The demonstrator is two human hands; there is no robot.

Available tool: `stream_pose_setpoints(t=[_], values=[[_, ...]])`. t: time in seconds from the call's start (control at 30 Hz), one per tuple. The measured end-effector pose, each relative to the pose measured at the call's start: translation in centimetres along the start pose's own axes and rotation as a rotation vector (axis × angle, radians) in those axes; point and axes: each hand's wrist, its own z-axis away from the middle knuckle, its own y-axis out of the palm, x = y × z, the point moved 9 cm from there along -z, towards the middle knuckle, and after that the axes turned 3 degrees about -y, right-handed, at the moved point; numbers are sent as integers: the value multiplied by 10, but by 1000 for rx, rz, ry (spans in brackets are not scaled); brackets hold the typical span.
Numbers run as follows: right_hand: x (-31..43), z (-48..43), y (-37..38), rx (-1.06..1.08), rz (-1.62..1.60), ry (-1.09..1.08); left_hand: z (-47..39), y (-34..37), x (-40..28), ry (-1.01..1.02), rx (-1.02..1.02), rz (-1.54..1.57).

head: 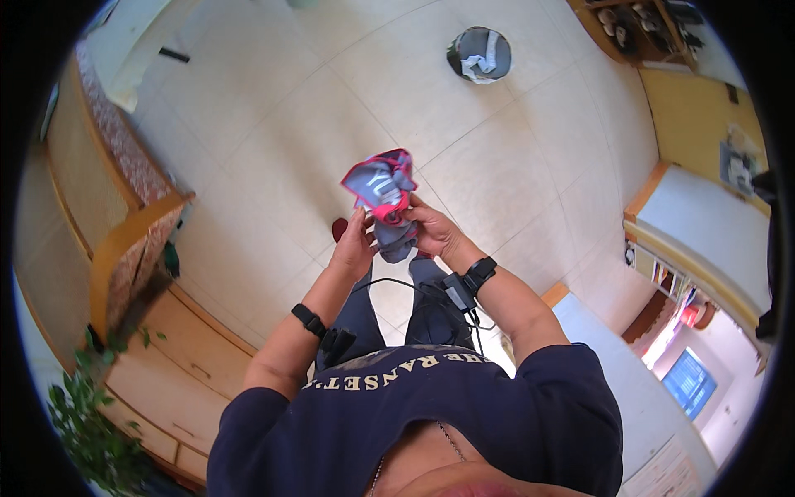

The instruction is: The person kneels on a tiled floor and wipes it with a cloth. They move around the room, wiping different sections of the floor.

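Observation:
Both my hands hold a grey cloth (372, 178) with pinkish-red edging and white lettering, bunched up in front of my body above the floor. My left hand (355, 243) grips its left side, thumb uppermost. At the right side, my right hand (433, 228) has its fingers around a gathered fold. The cloth's upper part fans out beyond my fingers, and a grey bunch hangs below them. Some of my fingertips are hidden behind the fabric. Whether it is a towel or a garment I cannot tell.
On the tiled floor (279, 143) ahead stands a round dark container (497, 59) with white material in it. A wooden-framed sofa (133, 230) is at left, above a wooden drawer cabinet (180, 354) and a leafy plant (93, 422). Shelves with shoes (621, 28) stand far right.

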Motion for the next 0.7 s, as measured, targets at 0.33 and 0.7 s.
stream_pose_setpoints(t=[0.33, 0.7], values=[[55, -43, 4, -83, 656, -211, -20, 45, -44, 53, 73, -86], [146, -62, 3, -15, 493, -438, -120, 66, -74, 99, -198, -235]])
